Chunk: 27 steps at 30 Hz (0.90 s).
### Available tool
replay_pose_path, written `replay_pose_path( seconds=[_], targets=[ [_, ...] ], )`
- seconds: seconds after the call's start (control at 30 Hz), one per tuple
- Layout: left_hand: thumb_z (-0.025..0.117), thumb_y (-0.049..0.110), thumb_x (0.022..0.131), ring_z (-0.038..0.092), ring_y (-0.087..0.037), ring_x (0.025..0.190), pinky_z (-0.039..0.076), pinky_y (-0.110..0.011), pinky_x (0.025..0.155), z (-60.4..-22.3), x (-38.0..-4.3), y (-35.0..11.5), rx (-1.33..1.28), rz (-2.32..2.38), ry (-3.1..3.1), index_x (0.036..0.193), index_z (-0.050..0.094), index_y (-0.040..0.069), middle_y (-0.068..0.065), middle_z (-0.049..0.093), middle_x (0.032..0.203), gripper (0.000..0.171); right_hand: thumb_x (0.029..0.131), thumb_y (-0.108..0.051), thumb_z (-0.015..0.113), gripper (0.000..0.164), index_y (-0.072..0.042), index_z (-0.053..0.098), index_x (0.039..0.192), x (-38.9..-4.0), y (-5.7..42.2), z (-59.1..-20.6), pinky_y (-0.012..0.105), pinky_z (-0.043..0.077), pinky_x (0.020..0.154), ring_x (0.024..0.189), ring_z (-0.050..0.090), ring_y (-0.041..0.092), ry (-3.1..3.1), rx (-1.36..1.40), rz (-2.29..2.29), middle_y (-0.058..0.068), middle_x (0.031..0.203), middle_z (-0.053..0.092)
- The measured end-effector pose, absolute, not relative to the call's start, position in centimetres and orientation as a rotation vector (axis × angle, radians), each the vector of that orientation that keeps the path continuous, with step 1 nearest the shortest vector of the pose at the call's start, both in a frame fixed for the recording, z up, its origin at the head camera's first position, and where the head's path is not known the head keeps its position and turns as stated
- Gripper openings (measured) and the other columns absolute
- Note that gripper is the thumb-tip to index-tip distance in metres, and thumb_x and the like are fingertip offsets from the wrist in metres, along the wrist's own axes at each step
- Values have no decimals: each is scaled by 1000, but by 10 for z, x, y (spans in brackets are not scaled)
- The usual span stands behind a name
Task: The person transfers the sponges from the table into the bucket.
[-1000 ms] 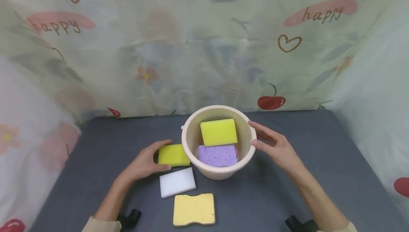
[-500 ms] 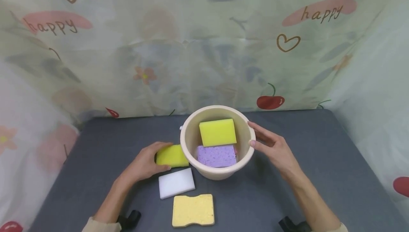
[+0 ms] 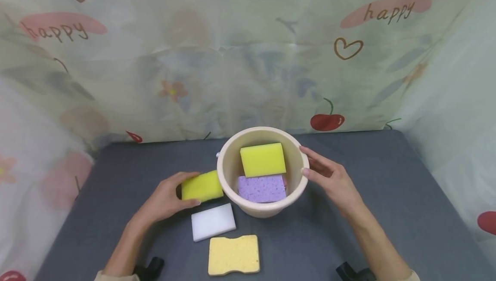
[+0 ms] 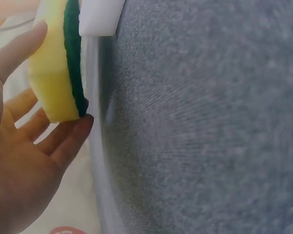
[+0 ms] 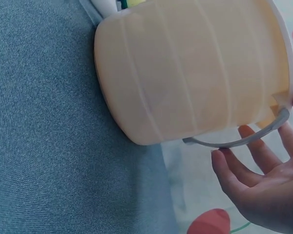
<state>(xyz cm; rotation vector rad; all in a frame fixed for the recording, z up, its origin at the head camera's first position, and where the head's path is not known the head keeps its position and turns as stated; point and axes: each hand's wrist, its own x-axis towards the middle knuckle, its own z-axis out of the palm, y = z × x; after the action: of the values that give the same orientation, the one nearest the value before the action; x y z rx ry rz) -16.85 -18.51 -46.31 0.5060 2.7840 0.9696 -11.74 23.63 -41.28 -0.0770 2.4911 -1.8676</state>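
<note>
My left hand (image 3: pixel 164 197) holds a yellow scouring sponge (image 3: pixel 202 186) between thumb and fingers, just left of the bucket. In the left wrist view the sponge's green scrub layer (image 4: pixel 73 53) faces the table. A cream bucket (image 3: pixel 260 212) stands upright mid-table. At its right rim is my right hand (image 3: pixel 335 182), thumb and index finger touching the edge. The right wrist view has the grey bucket handle (image 5: pixel 234 143) running past the bent fingers. Inside the bucket, a yellow sponge (image 3: pixel 263 160) leans above a purple speckled sponge (image 3: pixel 261 188); something reddish behind them is mostly hidden.
A white sponge block (image 3: pixel 213 222) lies on the dark grey table (image 3: pixel 387 195), in front of the left hand. Nearer to me is a pale yellow sponge with notched sides (image 3: pixel 234 255). A patterned curtain (image 3: pixel 240 78) closes off the back and sides.
The left hand has drawn its sponge a little to the left, away from the bucket, and tilted it. The right hand stays at the bucket's rim.
</note>
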Motion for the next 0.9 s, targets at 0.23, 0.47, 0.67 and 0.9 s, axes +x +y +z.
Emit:
replay_pose_path(
  seconds=[0.23,0.47,0.67,0.9],
  targets=[
    [84,48,76,56,-26,114,47,-50,95,-458,-168,-188,513,1005,2820,139,57,17,-6,59,132,75,94,-32,70,56,-29,50,147,-118,235,-411,55,38,107,126,55,23,2473,-63,-1880,3,141,56],
    [82,49,78,57,-26,114,48,-52,94,-441,-164,-190,590,977,2912,139,58,16,-6,59,132,73,94,-32,70,56,-29,51,147,-118,237,-410,52,40,106,126,56,22,2481,-62,-1877,3,140,57],
    [83,41,79,57,-21,107,50,-50,87,-431,-161,-199,670,1027,2977,136,60,16,-3,60,130,67,94,-30,70,56,-27,51,147,-118,238,-413,51,42,104,124,57,22,2482,-78,-1879,4,139,58],
    [84,26,79,56,-16,102,47,-35,82,-416,-161,-203,780,1095,3063,136,61,17,-1,62,126,62,96,-28,68,54,-27,50,147,-116,234,-410,51,40,105,124,57,21,2475,-112,-1908,4,137,59]
  ],
)
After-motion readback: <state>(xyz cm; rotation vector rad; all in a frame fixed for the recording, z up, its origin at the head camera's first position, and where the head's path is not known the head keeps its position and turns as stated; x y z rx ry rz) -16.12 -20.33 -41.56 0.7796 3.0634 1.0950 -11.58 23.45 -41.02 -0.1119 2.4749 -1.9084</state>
